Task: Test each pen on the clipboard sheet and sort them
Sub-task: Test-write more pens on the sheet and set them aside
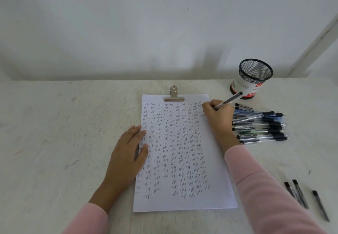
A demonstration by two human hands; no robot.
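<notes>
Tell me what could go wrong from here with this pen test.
1. The sheet is almost covered in "test" marks; the pen in the right hand writes in a tight gap at its right edge, so a faint line may be misjudged.
2. The pile lies just beside that hand; a swing back might scatter it.
3. The three pens near the sleeve may get swept away.
</notes>
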